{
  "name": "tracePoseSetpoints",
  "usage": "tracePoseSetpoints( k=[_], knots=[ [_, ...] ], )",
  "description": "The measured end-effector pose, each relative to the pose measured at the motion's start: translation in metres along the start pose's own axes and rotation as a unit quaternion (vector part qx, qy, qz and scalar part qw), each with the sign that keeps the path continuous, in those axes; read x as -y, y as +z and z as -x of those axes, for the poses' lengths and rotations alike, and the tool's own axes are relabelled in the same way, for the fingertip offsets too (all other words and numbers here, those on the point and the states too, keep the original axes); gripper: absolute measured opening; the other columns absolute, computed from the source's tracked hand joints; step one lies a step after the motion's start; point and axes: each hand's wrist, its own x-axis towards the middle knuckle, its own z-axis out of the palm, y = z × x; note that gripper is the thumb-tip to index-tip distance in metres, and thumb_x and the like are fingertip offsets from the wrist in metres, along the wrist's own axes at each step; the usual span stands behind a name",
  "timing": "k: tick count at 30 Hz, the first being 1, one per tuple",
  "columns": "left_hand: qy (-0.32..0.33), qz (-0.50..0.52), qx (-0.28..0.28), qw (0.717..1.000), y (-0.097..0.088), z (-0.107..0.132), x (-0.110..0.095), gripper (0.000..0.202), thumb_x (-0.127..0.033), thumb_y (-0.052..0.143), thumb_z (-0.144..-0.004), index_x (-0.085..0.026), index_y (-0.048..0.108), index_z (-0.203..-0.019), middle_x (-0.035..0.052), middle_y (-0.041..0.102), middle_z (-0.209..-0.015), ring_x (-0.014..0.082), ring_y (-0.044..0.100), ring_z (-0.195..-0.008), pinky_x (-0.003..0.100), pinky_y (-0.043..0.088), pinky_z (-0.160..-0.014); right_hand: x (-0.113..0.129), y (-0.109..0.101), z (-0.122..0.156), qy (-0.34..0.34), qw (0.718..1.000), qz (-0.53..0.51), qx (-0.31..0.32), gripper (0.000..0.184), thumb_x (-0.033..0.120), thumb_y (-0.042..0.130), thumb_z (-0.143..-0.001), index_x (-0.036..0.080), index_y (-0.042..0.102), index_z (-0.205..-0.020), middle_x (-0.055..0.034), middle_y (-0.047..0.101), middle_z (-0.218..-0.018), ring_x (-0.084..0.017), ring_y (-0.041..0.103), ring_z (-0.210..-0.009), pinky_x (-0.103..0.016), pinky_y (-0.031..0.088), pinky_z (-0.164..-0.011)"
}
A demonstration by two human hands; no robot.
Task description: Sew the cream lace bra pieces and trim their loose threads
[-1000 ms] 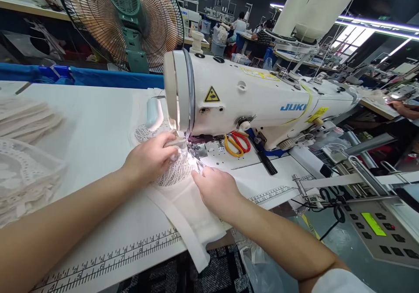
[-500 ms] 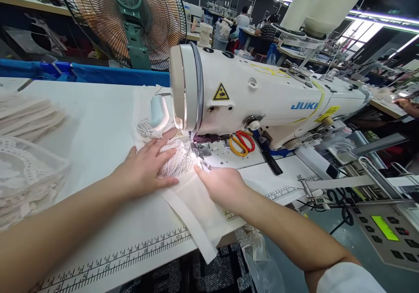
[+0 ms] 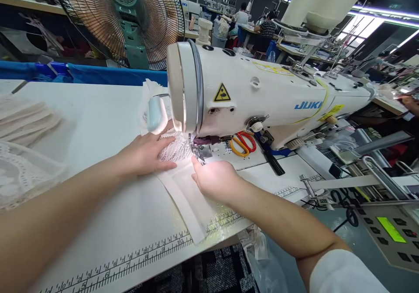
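Note:
White lace fabric (image 3: 176,148) lies under the head of the white sewing machine (image 3: 262,96), beside its presser foot (image 3: 197,151). Spread over the lace's left part, my left hand (image 3: 149,152) presses down with its fingers apart; some fingertips are hidden by the machine head. A plain white fabric panel (image 3: 191,192) joins the lace and runs toward the table's front edge. My right hand (image 3: 218,178) is closed at the panel's right edge, just in front of the presser foot. Slim metal shows by its fingertips; whether it is held I cannot tell.
Scissors with red and orange handles (image 3: 242,144) and a black-handled tool (image 3: 274,164) lie under the machine arm. Stacked lace pieces (image 3: 26,170) are at left. A fan (image 3: 131,26) stands behind the table. A control panel (image 3: 389,232) is at right; people work farther back.
The fabric has moved away from me, toward and past the presser foot, its front end drawing back onto the table. My left hand has gone forward with it; my right hand has moved slightly forward.

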Motion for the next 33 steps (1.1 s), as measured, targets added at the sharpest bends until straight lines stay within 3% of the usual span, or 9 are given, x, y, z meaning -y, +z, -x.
tracePoseSetpoints(
  k=[7,15,19,20,22,24,26,30,33],
  knots=[
    [0.029,0.012,0.005,1.0,-0.007,-0.012,0.007,0.078,-0.062,0.048,-0.068,-0.02,0.043,-0.134,0.0126,0.048,-0.135,0.0345,0.044,-0.121,0.041,0.037,-0.097,-0.005,0.012,0.017,-0.026,0.999,0.002,-0.03,0.054,0.035,0.03,-0.096,0.017,0.022,-0.146,-0.0113,0.069,-0.077,-0.023,0.065,-0.068,-0.03,0.044,-0.052],
    [0.007,0.03,-0.018,0.999,-0.008,-0.016,0.012,0.072,-0.059,0.053,-0.07,-0.021,0.046,-0.13,0.0115,0.052,-0.13,0.0342,0.049,-0.115,0.04,0.042,-0.093,-0.028,0.041,0.05,-0.089,0.984,-0.019,-0.151,0.042,0.029,0.035,-0.094,0.021,0.043,-0.134,-0.0076,0.063,-0.085,-0.02,0.059,-0.071,-0.028,0.035,-0.051],
    [-0.04,0.023,-0.117,0.992,-0.008,0.011,-0.009,0.049,-0.047,0.041,-0.085,-0.017,0.055,-0.121,0.0116,0.062,-0.102,0.035,0.057,-0.1,0.042,0.048,-0.079,-0.04,0.05,0.058,-0.131,0.98,-0.017,-0.147,0.042,0.013,0.043,-0.086,0.021,0.048,-0.127,-0.0069,0.057,-0.088,-0.019,0.052,-0.077,-0.028,0.033,-0.057],
    [-0.021,0.018,-0.159,0.987,-0.004,0.02,-0.018,0.044,-0.042,0.037,-0.087,-0.016,0.058,-0.117,0.0122,0.062,-0.1,0.0341,0.057,-0.099,0.043,0.048,-0.078,-0.042,0.052,0.058,-0.143,0.979,-0.017,-0.147,0.044,0.011,0.045,-0.084,0.021,0.049,-0.126,-0.007,0.056,-0.089,-0.019,0.051,-0.079,-0.028,0.032,-0.058],
    [0.098,0.024,-0.237,0.966,0.01,0.039,-0.037,0.039,-0.032,0.034,-0.089,-0.015,0.061,-0.11,0.0139,0.062,-0.106,0.0292,0.059,-0.098,0.041,0.05,-0.079,-0.046,0.054,0.058,-0.157,0.976,-0.021,-0.15,0.043,0.01,0.047,-0.082,0.022,0.051,-0.123,-0.0068,0.055,-0.091,-0.019,0.048,-0.081,-0.028,0.032,-0.061],
    [0.238,0.036,-0.252,0.937,0.027,0.054,-0.055,0.036,-0.027,0.034,-0.089,-0.015,0.063,-0.106,0.0133,0.063,-0.108,0.023,0.061,-0.091,0.035,0.053,-0.073,-0.048,0.056,0.057,-0.163,0.975,-0.026,-0.15,0.037,0.009,0.048,-0.082,0.022,0.055,-0.117,-0.0064,0.053,-0.091,-0.018,0.046,-0.08,-0.028,0.031,-0.063],
    [0.319,0.02,-0.228,0.92,0.042,0.063,-0.068,0.029,-0.023,0.039,-0.088,-0.015,0.063,-0.102,0.0119,0.065,-0.104,0.0209,0.061,-0.085,0.032,0.053,-0.068,-0.049,0.056,0.055,-0.166,0.974,-0.031,-0.153,0.034,0.01,0.046,-0.084,0.021,0.057,-0.113,-0.0061,0.052,-0.09,-0.017,0.044,-0.079,-0.027,0.03,-0.063],
    [0.356,-0.027,-0.204,0.912,0.049,0.064,-0.074,0.017,-0.019,0.049,-0.083,-0.017,0.065,-0.088,0.0074,0.066,-0.101,0.022,0.06,-0.086,0.034,0.051,-0.066,-0.05,0.058,0.049,-0.173,0.97,-0.036,-0.165,0.037,0.009,0.045,-0.083,0.021,0.056,-0.116,-0.0058,0.052,-0.09,-0.017,0.042,-0.078,-0.027,0.029,-0.062],
    [0.355,-0.045,-0.193,0.913,0.042,0.06,-0.07,0.022,-0.017,0.043,-0.088,-0.016,0.064,-0.092,0.006,0.066,-0.103,0.0209,0.06,-0.086,0.035,0.049,-0.066,-0.05,0.057,0.044,-0.176,0.969,-0.037,-0.168,0.039,0.011,0.044,-0.085,0.022,0.054,-0.121,-0.0062,0.052,-0.089,-0.018,0.044,-0.079,-0.027,0.031,-0.063]
  ],
)
